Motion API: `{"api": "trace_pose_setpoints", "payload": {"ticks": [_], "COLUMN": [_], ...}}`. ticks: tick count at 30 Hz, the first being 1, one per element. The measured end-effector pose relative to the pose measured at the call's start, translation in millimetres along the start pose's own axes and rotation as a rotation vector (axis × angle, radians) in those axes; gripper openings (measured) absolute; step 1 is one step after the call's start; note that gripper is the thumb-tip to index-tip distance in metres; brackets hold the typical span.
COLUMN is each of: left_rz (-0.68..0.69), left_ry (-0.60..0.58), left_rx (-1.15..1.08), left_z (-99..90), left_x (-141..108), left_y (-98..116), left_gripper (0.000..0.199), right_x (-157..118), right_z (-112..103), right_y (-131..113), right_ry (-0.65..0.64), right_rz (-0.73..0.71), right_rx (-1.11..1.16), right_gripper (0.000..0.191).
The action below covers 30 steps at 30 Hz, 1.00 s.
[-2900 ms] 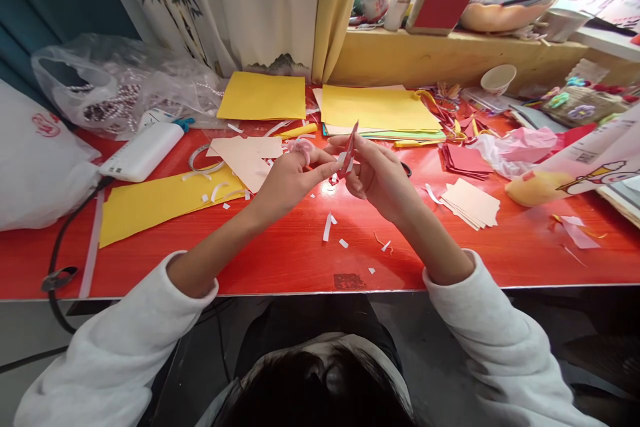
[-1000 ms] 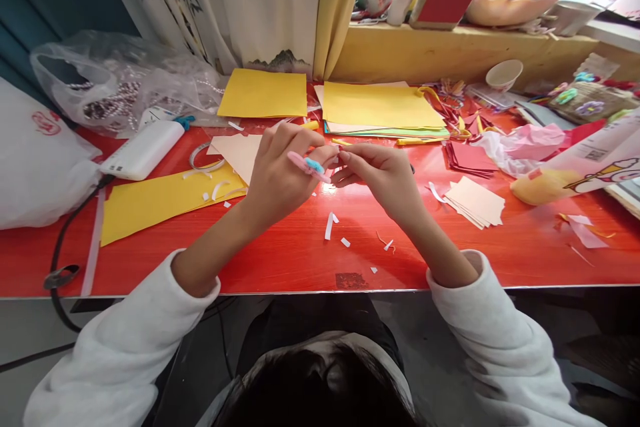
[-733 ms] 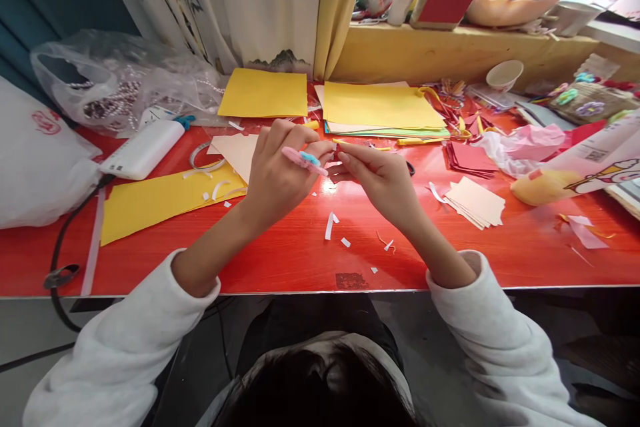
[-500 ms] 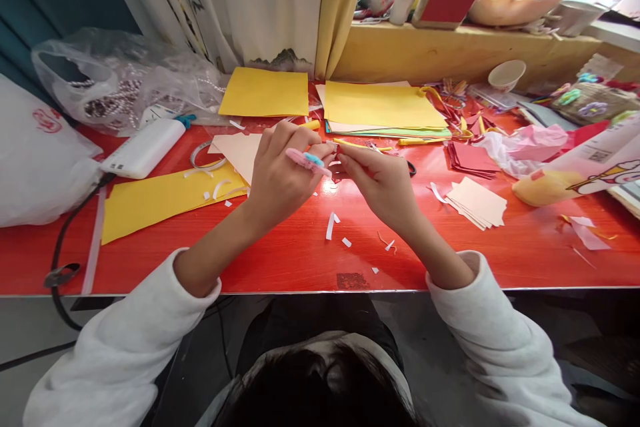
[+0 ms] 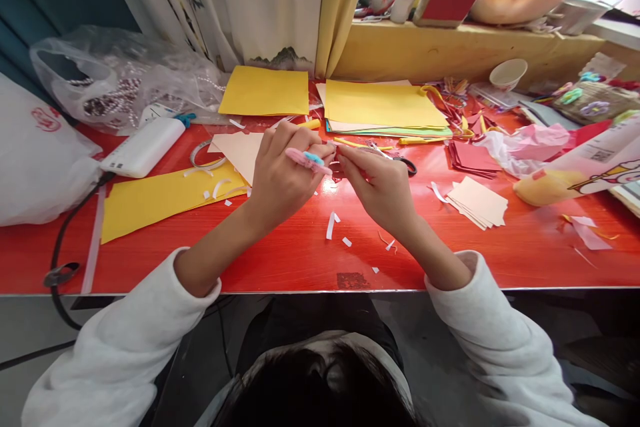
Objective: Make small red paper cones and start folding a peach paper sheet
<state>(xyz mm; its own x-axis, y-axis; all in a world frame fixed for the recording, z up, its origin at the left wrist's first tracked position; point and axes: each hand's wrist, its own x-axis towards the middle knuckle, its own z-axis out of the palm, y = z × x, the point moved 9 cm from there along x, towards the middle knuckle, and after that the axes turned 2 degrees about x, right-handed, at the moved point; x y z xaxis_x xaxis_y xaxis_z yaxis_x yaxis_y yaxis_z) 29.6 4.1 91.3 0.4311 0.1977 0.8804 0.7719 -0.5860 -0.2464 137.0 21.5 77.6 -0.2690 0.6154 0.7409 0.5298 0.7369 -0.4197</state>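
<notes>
My left hand [image 5: 287, 170] is closed above the red table, with a fuzzy pink and blue piece [image 5: 309, 161] sticking out between its fingers. Close to its fingertips, my right hand [image 5: 380, 183] is pinched, thumb against index finger. Whatever small item lies between the two sets of fingertips is too small and hidden to name. Partly behind my right hand are scissors with a dark handle [image 5: 410, 165]. Pale paper squares [image 5: 477, 202] lie to the right, and small white paper scraps [image 5: 331, 225] are scattered below my hands.
Yellow sheets [image 5: 265, 91] and a stack of coloured paper [image 5: 380, 105] lie at the back of the red table [image 5: 300, 267]. A white power bank [image 5: 145, 147] and plastic bags stand left. Toward the right are a paper cup [image 5: 508, 73] and a clear pouch.
My right hand has shifted slightly left and turned, uncovering more of the scissors' handle. My left hand has hardly moved and still holds the pink and blue piece.
</notes>
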Motion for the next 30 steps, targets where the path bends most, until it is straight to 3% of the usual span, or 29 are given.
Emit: {"api": "trace_pose_setpoints", "payload": {"ticks": [5, 10, 16, 20, 23, 28, 30], "left_rz": [-0.077, -0.039, -0.125, -0.147, -0.131, -0.014, -0.034], "left_ry": [-0.061, 0.009, -0.127, -0.156, -0.133, 0.01, 0.0], "left_rx": [-0.061, -0.067, -0.149, -0.188, -0.166, -0.047, -0.057], "left_z": [5.9, -0.4, 15.2, 18.8, 15.6, 0.6, 1.9], "left_x": [-0.9, 0.0, -7.7, -10.3, -7.7, -1.3, -1.2], "left_y": [-6.0, -1.6, -10.5, -12.9, -11.5, 0.1, -0.8], "left_gripper": [0.01, 0.007, 0.017, 0.018, 0.016, 0.009, 0.01], "right_x": [-0.1, -0.3, -0.5, -1.0, -1.2, -1.1, -1.1], "right_z": [-1.9, -2.8, -2.9, -2.0, -1.5, -1.5, -0.7], "right_y": [-4.3, -4.0, -4.3, -4.1, -3.6, -4.2, -3.6], "right_ry": [0.022, 0.028, 0.023, 0.012, 0.007, 0.011, 0.004], "right_rz": [-0.042, -0.028, -0.032, -0.04, -0.044, -0.063, -0.054], "right_rx": [-0.018, 0.005, 0.001, -0.012, -0.024, -0.065, -0.08], "right_gripper": [0.021, 0.023, 0.024, 0.023, 0.023, 0.023, 0.023]}}
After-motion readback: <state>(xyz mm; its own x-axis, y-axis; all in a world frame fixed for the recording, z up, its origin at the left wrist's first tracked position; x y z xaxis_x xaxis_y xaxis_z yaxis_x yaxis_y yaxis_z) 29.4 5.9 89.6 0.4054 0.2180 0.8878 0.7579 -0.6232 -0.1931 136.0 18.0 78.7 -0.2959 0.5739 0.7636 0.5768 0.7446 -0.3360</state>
